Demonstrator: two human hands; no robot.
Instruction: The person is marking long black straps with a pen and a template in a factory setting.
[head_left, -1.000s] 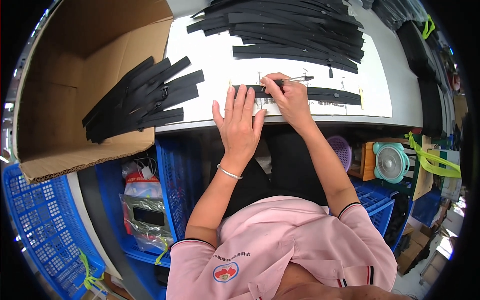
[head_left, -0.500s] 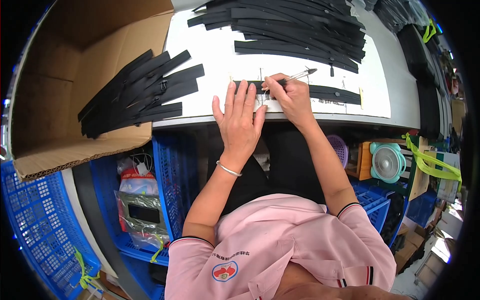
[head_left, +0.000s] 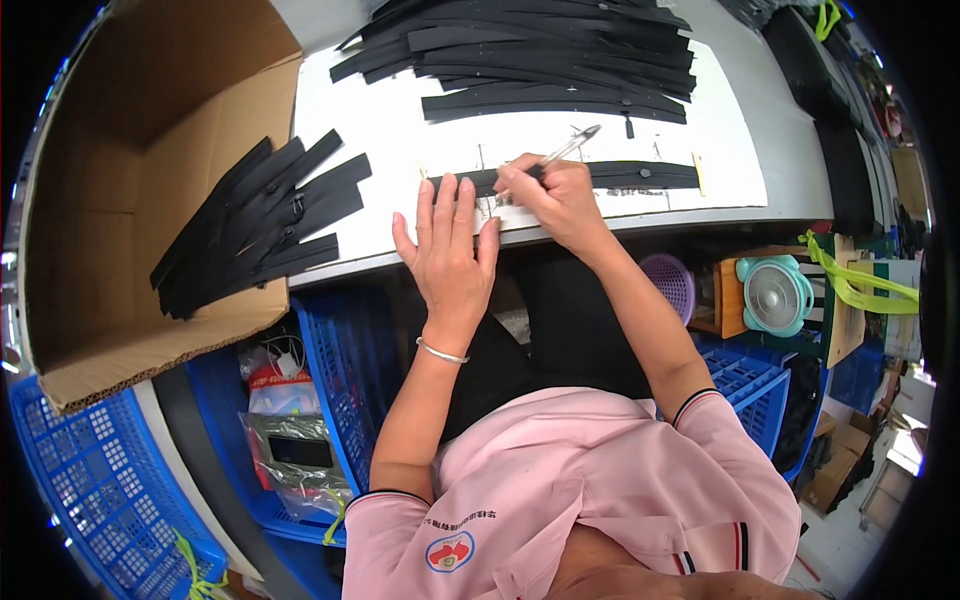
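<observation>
One black strip lies flat along the front edge of the white counter, running left to right under both hands. Judged thin, light and limp, like a zipper tape: it would sag if lifted by one end, so the sound hold is flat pressure from above or a pinch near the middle. A small dark slider appears to sit partway along it; detail too small to confirm.

Left hand: grip spread, palm down, fingers flat and slightly fanned, pressing the strip's left end against the counter.

Right hand: grip pressed together in a writing pinch around one pen, clear-barrelled, tip down at the strip just beside the left fingertips. The pen looks rigid, light and smooth.

Counts: strip in hand, one. Pen, one. Pile of long black strips at the back of the counter, overlapping, too many to count surely. Second pile of shorter strips fanned across the counter's left edge and the box; roughly ten, overlapping. Box, one, cardboard, open.

Below the counter: blue crates, at least three; one purple basket; one small green fan.
</observation>
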